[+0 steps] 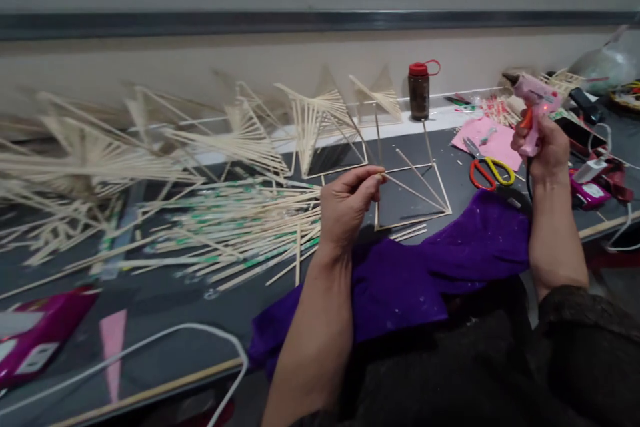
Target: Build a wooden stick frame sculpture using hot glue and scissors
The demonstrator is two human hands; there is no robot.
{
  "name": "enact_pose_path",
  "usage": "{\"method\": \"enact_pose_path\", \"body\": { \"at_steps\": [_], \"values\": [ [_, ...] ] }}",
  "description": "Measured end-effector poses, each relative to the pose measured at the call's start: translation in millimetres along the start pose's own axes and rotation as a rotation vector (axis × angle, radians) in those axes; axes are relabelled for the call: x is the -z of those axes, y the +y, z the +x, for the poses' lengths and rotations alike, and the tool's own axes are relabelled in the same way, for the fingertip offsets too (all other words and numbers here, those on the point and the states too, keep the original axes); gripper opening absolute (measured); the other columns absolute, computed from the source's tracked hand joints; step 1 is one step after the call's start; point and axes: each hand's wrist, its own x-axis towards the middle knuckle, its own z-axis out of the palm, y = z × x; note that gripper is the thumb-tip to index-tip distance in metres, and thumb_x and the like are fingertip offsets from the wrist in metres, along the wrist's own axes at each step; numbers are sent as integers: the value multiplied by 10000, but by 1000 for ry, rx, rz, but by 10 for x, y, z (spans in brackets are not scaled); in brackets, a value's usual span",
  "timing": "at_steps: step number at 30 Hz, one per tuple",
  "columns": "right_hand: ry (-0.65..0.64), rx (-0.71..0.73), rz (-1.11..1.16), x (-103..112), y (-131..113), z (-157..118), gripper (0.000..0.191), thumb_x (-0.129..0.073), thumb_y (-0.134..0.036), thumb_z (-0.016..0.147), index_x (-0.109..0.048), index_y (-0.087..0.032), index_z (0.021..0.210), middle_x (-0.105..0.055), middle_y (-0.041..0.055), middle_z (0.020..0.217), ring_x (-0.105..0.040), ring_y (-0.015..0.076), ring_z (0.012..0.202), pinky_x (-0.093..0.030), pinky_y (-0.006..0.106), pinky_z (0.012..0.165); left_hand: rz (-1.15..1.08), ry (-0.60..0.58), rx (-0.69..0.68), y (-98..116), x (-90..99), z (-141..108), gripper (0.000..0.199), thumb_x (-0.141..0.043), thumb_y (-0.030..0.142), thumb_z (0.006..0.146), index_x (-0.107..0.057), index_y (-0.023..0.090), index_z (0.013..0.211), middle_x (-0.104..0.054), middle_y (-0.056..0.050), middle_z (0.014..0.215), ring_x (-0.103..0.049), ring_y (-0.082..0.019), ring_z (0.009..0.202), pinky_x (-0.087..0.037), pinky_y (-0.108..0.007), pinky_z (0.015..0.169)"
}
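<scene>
My left hand [353, 203] pinches the end of a thin wooden stick [415, 192] whose other end meets the right front corner of a stick frame [413, 220]. That frame lies on the dark table, with several sticks standing up from it. Raised at the right, my right hand [545, 143] is wrapped round a pink glue gun [537, 95], its nozzle pointing up and left. Under my forearms lies a purple cloth [400, 280]. Loose sticks [250, 227] are heaped left of my left hand.
Fan-shaped stick structures [320, 120] stand along the wall. A red-capped bottle [419, 93] is behind the frame. Scissors [487, 167] lie by pink paper [467, 133]. A white cable [190, 327] crosses the front left, near a magenta packet [55, 323].
</scene>
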Motion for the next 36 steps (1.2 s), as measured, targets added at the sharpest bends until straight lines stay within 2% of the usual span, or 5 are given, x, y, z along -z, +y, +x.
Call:
{"method": "enact_pose_path", "body": {
  "at_steps": [4, 7, 13, 27, 36],
  "values": [
    [-197, 31, 169, -305, -198, -304, 252, -693, -448, 652, -689, -246, 803, -694, 55, 752, -614, 144, 584, -448, 312, 526, -23, -10, 7, 3, 24, -4, 176, -713, 277, 715, -782, 194, 854, -737, -44, 727, -506, -74, 481, -331, -186, 399],
    [-352, -2, 94, -526, -279, -531, 294, -699, -500, 679, -680, -238, 810, -732, 77, 839, -630, 162, 579, -471, 308, 491, -53, -21, 9, 4, 32, -5, 178, -719, 264, 704, -785, 189, 853, -740, -47, 724, -503, -74, 470, -321, -187, 388],
    [-535, -25, 14, -785, -240, -759, 285, -716, -505, 713, -642, -246, 804, -720, 42, 776, -590, 141, 530, -483, 293, 477, -95, -26, 15, -8, 32, -2, 183, -732, 266, 688, -791, 199, 848, -743, -42, 717, -497, -72, 454, -321, -194, 383],
    [-599, 33, -48, -971, -68, -914, 192, -637, -414, 834, -630, -251, 934, -681, 22, 811, -568, 122, 573, -484, 276, 483, -116, -18, 38, -39, 74, -6, 205, -730, 261, 687, -786, 194, 872, -754, -56, 754, -516, -82, 472, -319, -206, 389],
    [-599, 35, -8, -972, -60, -903, 233, -631, -369, 851, -609, -209, 1020, -615, -13, 713, -491, 85, 503, -468, 255, 476, -106, -32, 86, -4, 58, -25, 166, -729, 245, 651, -762, 169, 796, -675, 3, 619, -468, -66, 451, -300, -193, 394]
  ]
}}
